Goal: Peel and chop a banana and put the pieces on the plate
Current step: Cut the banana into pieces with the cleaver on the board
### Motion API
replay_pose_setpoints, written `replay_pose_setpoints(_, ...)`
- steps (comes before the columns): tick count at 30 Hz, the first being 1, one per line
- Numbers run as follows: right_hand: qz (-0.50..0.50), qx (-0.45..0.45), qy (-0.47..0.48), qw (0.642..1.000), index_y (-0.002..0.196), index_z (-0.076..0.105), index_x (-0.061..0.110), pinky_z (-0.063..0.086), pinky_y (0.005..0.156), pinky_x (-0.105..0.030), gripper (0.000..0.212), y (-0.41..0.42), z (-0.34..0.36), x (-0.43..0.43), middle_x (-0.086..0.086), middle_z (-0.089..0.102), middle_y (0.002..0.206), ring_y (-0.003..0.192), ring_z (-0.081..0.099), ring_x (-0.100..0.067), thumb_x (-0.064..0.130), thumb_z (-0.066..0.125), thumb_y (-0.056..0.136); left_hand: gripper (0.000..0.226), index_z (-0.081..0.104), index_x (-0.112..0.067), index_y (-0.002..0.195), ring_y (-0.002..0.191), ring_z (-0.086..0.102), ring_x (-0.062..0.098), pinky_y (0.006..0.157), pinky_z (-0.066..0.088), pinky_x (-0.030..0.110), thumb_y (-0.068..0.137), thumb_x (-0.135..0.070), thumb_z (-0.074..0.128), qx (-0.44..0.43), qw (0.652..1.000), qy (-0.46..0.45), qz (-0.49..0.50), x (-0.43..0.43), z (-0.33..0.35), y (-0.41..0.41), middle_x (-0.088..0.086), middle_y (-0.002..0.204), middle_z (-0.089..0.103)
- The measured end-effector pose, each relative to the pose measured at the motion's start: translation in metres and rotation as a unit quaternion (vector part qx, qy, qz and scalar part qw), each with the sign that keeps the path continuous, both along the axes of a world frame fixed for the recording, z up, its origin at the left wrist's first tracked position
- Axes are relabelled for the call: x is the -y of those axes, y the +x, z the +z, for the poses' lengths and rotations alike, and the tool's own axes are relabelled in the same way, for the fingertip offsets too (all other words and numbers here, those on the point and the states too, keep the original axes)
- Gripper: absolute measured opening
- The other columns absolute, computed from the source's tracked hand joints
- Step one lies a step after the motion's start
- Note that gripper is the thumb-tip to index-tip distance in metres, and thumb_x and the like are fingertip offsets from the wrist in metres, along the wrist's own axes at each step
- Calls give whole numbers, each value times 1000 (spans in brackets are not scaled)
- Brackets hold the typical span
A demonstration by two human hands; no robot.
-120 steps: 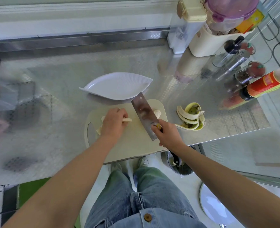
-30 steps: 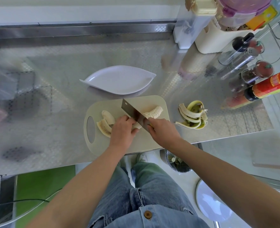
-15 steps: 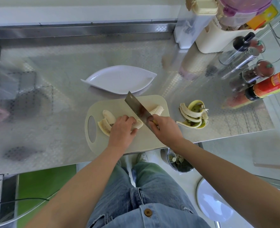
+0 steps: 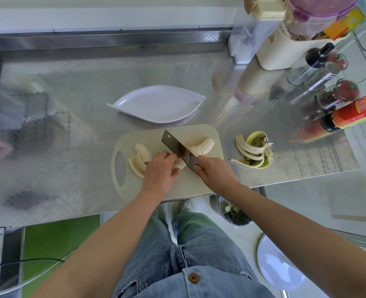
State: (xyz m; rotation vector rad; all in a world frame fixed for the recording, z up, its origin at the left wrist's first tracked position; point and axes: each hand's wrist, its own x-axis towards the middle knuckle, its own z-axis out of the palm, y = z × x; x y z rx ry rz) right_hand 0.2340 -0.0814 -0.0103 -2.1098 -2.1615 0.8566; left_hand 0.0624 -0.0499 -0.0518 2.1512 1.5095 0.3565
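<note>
On the cutting board (image 4: 199, 134) at the worktop's front edge, the left hand (image 4: 159, 173) holds a banana piece (image 4: 178, 165). The right hand (image 4: 217, 172) grips a knife (image 4: 177, 149) across it. The plate (image 4: 158, 104) sits behind.

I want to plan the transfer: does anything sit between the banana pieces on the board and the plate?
Nothing visible does. The plate lies just past the board; only the knife in the right hand lies among the banana pieces.

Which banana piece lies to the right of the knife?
The curved piece near the board's right edge; the other pieces lie left of the knife.
</note>
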Motion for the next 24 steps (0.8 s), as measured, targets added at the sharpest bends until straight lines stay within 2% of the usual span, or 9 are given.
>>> replay_pose_setpoints(5, -52, -34, 29, 998, 84, 46, 16, 29, 55, -29, 16, 6, 2, -1, -2, 49, 72, 63, 43, -22, 24, 45, 98, 24, 67, -11, 92, 81, 56, 26, 71, 46, 36, 71, -12, 78, 8, 1000, 2, 2, -1, 0, 1, 8, 88, 62)
replay_pose_setpoints(8, -45, -52, 43, 997, 82, 49, 17, 23, 50, -29, 16, 8, 8, -4, -2, 49, 68, 60, 40, -22, 22, 47, 97, 24, 68, -10, 91, 81, 57, 27, 70, 47, 36, 70, -11, 79, 13, 1000, 1, 3, -1, 0, 2, 9, 87, 62)
replay_pose_setpoints(10, -27, -40, 45, 998, 93, 58, 13, 31, 53, -31, 16, 8, 8, -5, -4, 56, 72, 63, 44, -23, 24, 46, 97, 24, 68, -9, 90, 80, 58, 27, 70, 48, 37, 70, -11, 80, 17, 1000, 1, 2, -1, 0, 3, 10, 86, 62)
replay_pose_setpoints(12, -13, -28, 43, 999, 103, 60, 13, 42, 58, -34, 21, 6, 8, -6, -9, 63, 80, 67, 52, -25, 25, 45, 98, 24, 67, -8, 89, 79, 58, 27, 69, 47, 35, 69, -11, 81, 19, 1000, 1, 3, -1, 0, 3, 10, 85, 62)
replay_pose_setpoints(14, -8, -24, 37, 999, 107, 61, 14, 48, 62, -35, 24, 5, 7, -7, -10, 66, 84, 72, 57, -26, 27, 43, 98, 24, 68, -8, 89, 80, 58, 27, 69, 46, 35, 69, -11, 81, 17, 1000, 1, 5, -1, 1, 3, 10, 86, 63)
replay_pose_setpoints(20, 3, -1, 25, 1000, 105, 58, 14, 46, 62, -35, 23, 3, 7, -8, -11, 64, 85, 72, 55, -27, 27, 40, 99, 24, 69, -8, 90, 81, 58, 27, 69, 47, 35, 70, -11, 81, 14, 1000, 0, 6, 0, 1, 4, 10, 87, 63)
replay_pose_setpoints(24, 11, 17, 13, 1000, 97, 53, 16, 40, 60, -33, 19, -2, -1, -5, -10, 61, 83, 70, 50, -25, 28, 38, 100, 23, 68, -8, 90, 81, 58, 27, 70, 47, 36, 70, -11, 81, 9, 1000, 1, 4, 0, 1, 4, 10, 87, 63)
